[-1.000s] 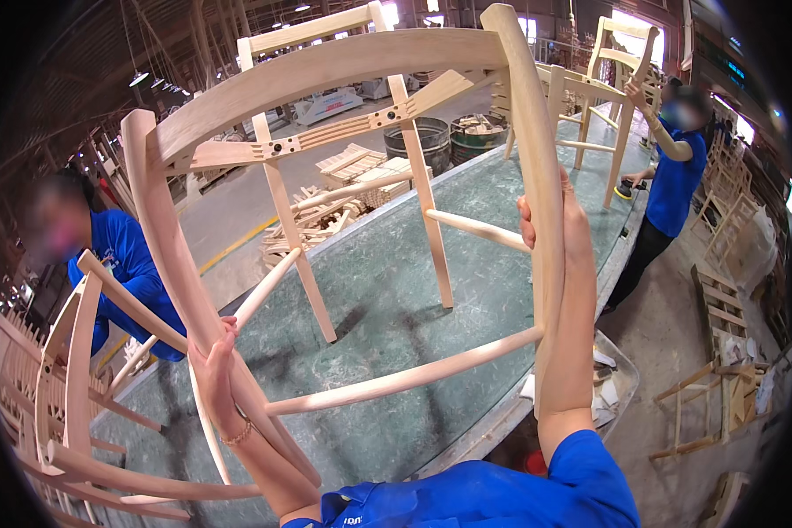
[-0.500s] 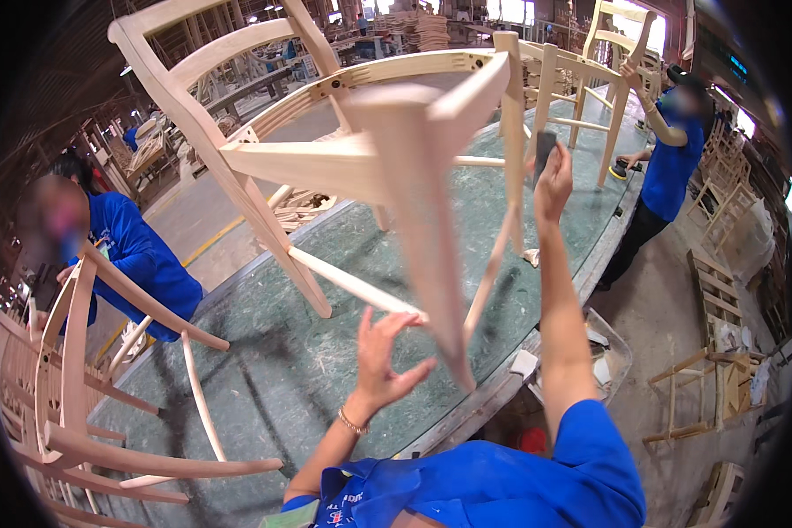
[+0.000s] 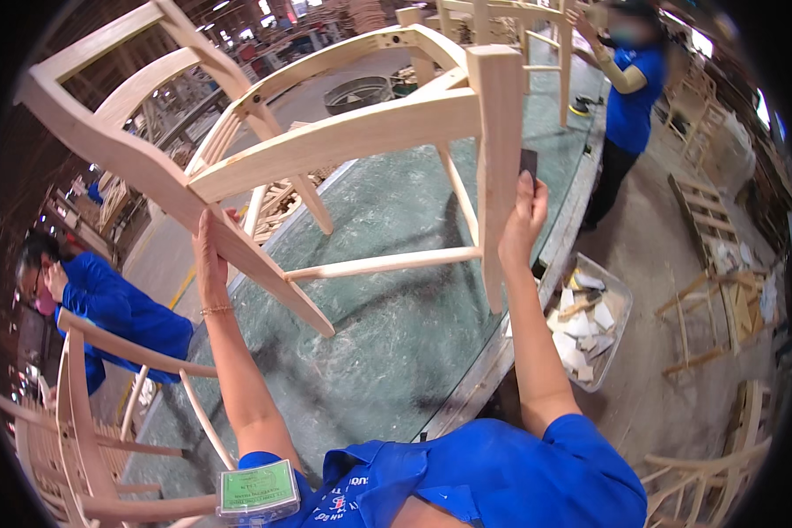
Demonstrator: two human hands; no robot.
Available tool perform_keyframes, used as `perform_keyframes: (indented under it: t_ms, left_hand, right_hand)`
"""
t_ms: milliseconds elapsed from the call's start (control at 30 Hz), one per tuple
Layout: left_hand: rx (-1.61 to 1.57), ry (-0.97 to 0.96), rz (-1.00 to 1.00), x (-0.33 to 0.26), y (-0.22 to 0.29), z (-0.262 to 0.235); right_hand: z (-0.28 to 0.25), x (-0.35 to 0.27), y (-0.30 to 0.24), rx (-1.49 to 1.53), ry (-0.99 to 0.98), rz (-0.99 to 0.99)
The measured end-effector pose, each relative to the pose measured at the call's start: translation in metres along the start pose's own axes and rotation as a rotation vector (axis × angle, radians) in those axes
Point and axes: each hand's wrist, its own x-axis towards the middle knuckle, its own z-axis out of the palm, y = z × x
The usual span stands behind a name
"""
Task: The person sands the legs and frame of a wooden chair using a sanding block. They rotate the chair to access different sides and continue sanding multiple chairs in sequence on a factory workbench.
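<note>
Chair (image 3: 343, 143) btwn L grip (image 3: 211, 262) & R grip (image 3: 524, 218).

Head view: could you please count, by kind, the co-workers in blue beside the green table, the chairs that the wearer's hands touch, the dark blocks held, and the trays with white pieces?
Co-workers in blue: 2
Touched chair: 1
Dark block: 1
Tray: 1
Total: 5

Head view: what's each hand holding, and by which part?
Left hand: wooden chair, by the rear leg just below the side rail. Right hand: dark block, by its lower end.
</note>
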Motion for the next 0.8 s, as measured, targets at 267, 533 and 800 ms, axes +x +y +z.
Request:
perform_keyframes:
  t_ms: [267,533,800]
  left_hand:
    - [-0.006,0.063,0.11,-0.031,0.006,-0.009]
    - [0.22,0.198,0.283,-0.162,0.05,-0.011]
    - [0.493,0.701,0.146,-0.209,0.067,0.032]
  right_hand:
    - [0.004,0.001,-0.006,0.001,0.036,0.048]
    - [0.003,0.003,-0.017,0.281,-0.098,0.294]
    - [0.077,0.016,0.064,0.22,-0.186,0.325]
